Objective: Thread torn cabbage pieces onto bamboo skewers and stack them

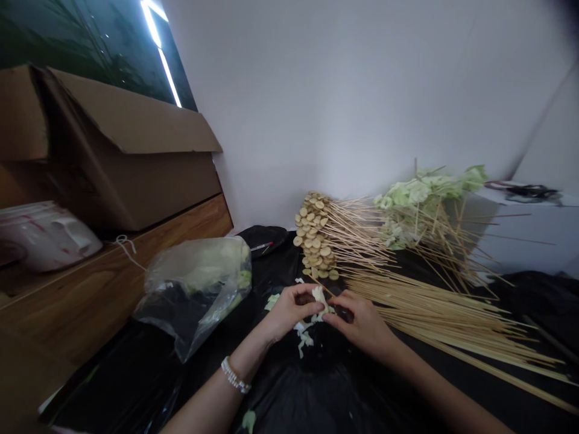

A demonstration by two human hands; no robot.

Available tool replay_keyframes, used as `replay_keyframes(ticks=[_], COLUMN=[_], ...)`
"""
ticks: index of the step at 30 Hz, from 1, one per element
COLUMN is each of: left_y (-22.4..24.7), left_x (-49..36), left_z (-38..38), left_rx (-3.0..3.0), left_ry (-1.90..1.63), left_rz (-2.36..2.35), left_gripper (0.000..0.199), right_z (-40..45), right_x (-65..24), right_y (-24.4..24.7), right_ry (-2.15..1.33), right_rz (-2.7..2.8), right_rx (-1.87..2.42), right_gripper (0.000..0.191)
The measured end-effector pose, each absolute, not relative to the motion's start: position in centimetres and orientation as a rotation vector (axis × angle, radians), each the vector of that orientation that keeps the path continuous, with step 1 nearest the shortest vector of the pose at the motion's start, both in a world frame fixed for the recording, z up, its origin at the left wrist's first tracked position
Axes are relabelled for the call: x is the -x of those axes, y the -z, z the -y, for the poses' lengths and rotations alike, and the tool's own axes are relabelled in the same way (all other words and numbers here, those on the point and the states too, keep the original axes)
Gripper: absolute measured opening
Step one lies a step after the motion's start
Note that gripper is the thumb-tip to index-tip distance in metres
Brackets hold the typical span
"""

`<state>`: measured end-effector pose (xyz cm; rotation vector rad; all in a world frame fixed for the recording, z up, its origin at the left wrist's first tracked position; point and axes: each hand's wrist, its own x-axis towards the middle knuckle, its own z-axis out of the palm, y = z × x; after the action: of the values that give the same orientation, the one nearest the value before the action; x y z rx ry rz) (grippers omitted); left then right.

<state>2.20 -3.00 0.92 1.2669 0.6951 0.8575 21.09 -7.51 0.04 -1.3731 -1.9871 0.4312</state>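
Between my two hands is a pale piece of cabbage leaf (319, 296), pinched by the fingers of my left hand (294, 307), whose wrist wears a beaded bracelet (235, 375). My right hand (359, 316) has its thumb and fingers closed around a thin wooden skewer (326, 290) at the leaf's edge. The skewer slants up to the left; much of it is hidden by the fingers. Small leaf scraps (304, 337) lie on the black plastic sheet (289, 392) beneath and beside my hands.
Bare skewers (452, 319) lie in a heap at right. Behind are skewers with round pale slices (315, 235) and skewers with leaves (418, 193). A clear bag (199, 271) of leaves sits left, near a pen (262, 246). A cardboard box (149, 181) stands on a wooden ledge (181, 241).
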Motion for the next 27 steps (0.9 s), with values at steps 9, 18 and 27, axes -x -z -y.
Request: replay_keyframes(ticks=[9, 18, 27], left_y=[-1.03, -1.06, -1.46], left_x=[-2.23, -2.23, -2.34], left_z=[3.06, 3.06, 3.53], left_rx=[-1.234, -1.244, -1.548], left_ry=[-0.859, -0.85, -0.881], left_rz=[-0.691, -0.7, -0.774], left_gripper=[0.049, 0.052, 0.042], right_z=[7.99, 7.77, 8.02], right_x=[-21.09, -21.72, -21.26], right_y=[-0.67, -0.89, -0.92], right_ry=[-0.624, -0.826, -0.797], right_rz=[1.918, 1.838, 1.852], right_rx=[1.305, 1.258, 1.302], right_gripper=[0.024, 0.03, 0.024])
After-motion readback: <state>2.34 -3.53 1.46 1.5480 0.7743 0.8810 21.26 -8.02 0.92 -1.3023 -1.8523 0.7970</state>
